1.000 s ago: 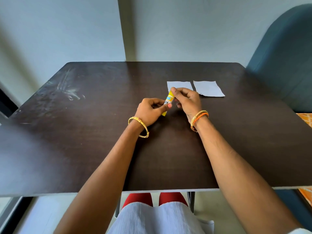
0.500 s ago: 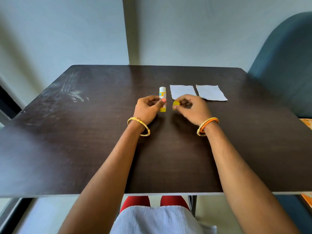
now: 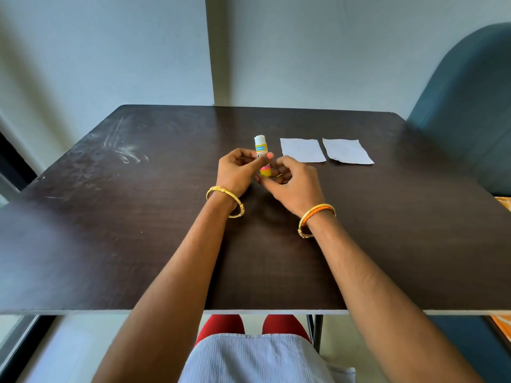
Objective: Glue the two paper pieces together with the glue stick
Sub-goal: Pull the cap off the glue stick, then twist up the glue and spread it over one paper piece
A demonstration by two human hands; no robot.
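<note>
Glue stick [image 3: 262, 154], light and hard, stands pinched in left hand [image 3: 238, 172]; right hand [image 3: 293, 186] fingers [image 3: 280, 168] curl round its yellow cap [image 3: 279, 175].

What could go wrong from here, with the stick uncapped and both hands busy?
The glue stick stands upright in the left hand, tip exposed, so it may smear the table. The right hand fingers its base; over-twisting may push out too much glue. The paper pieces lie loose and may slide.
</note>
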